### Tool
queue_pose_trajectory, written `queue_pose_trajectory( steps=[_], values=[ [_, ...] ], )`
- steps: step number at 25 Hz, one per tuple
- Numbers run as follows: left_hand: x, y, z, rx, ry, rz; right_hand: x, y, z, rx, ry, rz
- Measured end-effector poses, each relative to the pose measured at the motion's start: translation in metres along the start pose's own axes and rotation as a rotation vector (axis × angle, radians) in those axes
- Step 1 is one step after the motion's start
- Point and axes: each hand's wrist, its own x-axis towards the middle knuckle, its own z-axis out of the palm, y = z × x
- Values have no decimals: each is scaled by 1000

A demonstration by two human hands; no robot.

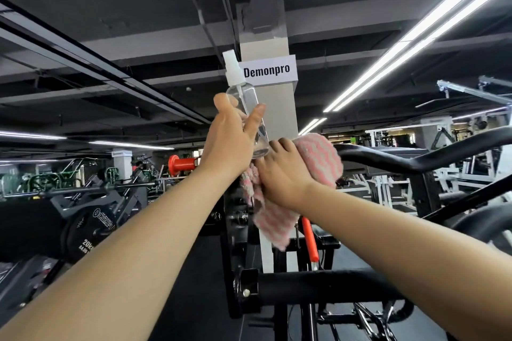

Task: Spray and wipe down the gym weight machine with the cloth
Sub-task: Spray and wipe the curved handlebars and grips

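Note:
My left hand (pixel 231 141) is raised and grips a clear spray bottle (pixel 250 99) with a white nozzle, held upright. Just to its right, my right hand (pixel 279 174) presses a pink and white striped cloth (pixel 321 158) onto the top of the black weight machine, where its curved black handle bar (pixel 388 156) meets the upright frame (pixel 235 219). Part of the cloth hangs down below my right wrist. The spot under the cloth is hidden.
A grey pillar with a "Demonpro" sign (pixel 267 70) stands right behind the machine. A padded black bar (pixel 318 286) crosses low in front. A red lever (pixel 309 241) hangs below the cloth. A 20 kg Olympic plate (pixel 88 232) and other machines fill the left.

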Motion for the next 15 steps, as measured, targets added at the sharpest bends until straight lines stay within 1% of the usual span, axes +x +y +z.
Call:
queue_pose_trajectory(
  steps=[2, 4, 5, 8, 9, 10, 12, 13, 14, 15],
  values=[
    [1, -1, 1, 17, -12, 1, 8, -12, 1, -28, 2, 60],
    [0, -3, 1, 51, -23, 13, 18, -10, -8, 2, 8, 71],
    [-1, -3, 1, 62, -30, 24, 24, -6, -14, 49, -40, 77],
    [-1, -2, 1, 61, -64, 30, 35, 4, -27, 107, -278, 109],
    [0, -2, 0, 64, -72, 30, 40, 7, -33, 129, -392, 118],
    [0, -2, 0, 63, -72, 26, 46, 12, -37, 227, -542, 142],
    [1, -3, 0, 42, -49, 12, 56, 23, -48, 544, -805, 240],
    [1, -3, -1, 29, -37, 3, 58, 27, -54, 633, -871, 275],
    [2, -3, -1, 25, -32, -2, 58, 31, -54, 626, -874, 269],
    [1, -3, -1, 29, -35, -4, 55, 29, -55, 539, -815, 227]
  ],
)
